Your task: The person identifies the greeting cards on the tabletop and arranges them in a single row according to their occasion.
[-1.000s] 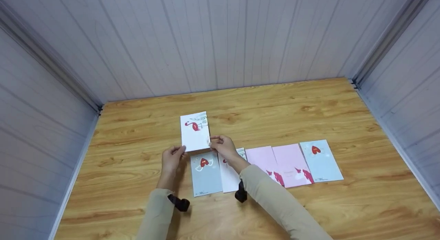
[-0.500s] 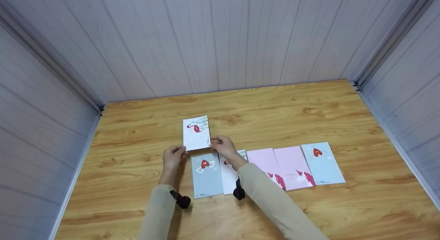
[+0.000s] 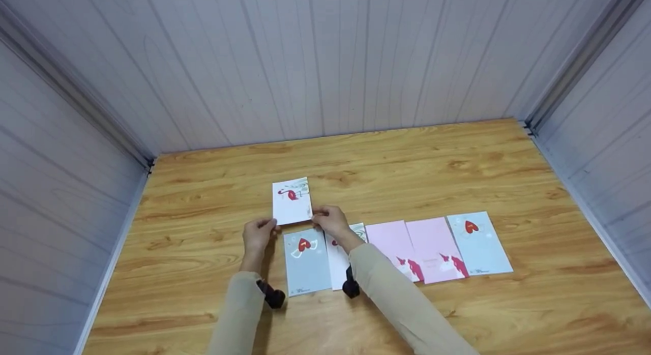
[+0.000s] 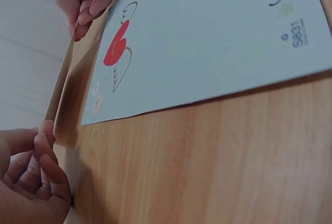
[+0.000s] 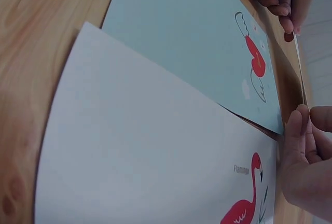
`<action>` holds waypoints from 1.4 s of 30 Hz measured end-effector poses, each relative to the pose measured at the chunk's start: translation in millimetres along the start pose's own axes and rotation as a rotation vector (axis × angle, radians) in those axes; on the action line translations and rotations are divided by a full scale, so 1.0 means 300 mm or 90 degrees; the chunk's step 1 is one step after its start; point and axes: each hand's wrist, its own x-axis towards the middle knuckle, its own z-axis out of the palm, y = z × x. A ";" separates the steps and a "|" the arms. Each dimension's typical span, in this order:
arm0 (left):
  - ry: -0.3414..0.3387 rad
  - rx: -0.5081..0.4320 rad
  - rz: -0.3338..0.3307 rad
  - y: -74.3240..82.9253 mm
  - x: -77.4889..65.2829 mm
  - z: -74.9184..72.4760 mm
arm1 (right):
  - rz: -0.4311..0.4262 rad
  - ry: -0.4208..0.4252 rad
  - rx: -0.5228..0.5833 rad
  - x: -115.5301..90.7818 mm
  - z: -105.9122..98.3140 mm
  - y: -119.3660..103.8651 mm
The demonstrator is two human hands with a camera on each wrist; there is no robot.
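Note:
A white card with a red flamingo (image 3: 292, 207) is held raised off the table, above the left end of a row of cards. My left hand (image 3: 258, 237) pinches its lower left corner between thumb and fingers. At the lower right corner my right hand (image 3: 333, 224) pinches the same card. Both wrist views show this card edge-on as a thin strip between the two hands. Just below it lies a light blue card with a winged red heart (image 3: 307, 268). Beside that is a second white flamingo card (image 5: 129, 130), partly hidden by my right forearm in the head view.
Further right in the row lie two pink cards with unicorns (image 3: 386, 238), overlapping slightly, then another light blue heart card (image 3: 480, 248). They rest on a wood-grain table (image 3: 407, 172). Pale panelled walls (image 3: 325, 60) stand at the back and both sides.
The held flamingo card has tilted and come slightly down and nearer in the head view, both hands still pinching its lower corners. The row of cards keeps its arrangement.

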 end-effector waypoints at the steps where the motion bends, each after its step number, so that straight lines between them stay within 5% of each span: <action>1: 0.001 0.001 0.000 0.000 -0.001 0.002 | 0.013 -0.001 0.005 0.005 -0.001 0.005; 6: 0.016 -0.002 -0.011 0.005 0.005 0.009 | 0.008 -0.025 0.034 0.048 -0.001 0.055; 18: 0.040 0.008 0.010 -0.001 0.028 -0.004 | 0.077 -0.057 0.035 0.004 0.013 -0.021; 34: 0.062 0.002 -0.009 -0.008 0.035 -0.050 | 0.120 -0.170 -0.017 0.005 0.042 -0.046; 42: 0.068 0.024 0.005 -0.005 0.040 -0.048 | 0.131 -0.180 -0.026 0.004 0.042 -0.046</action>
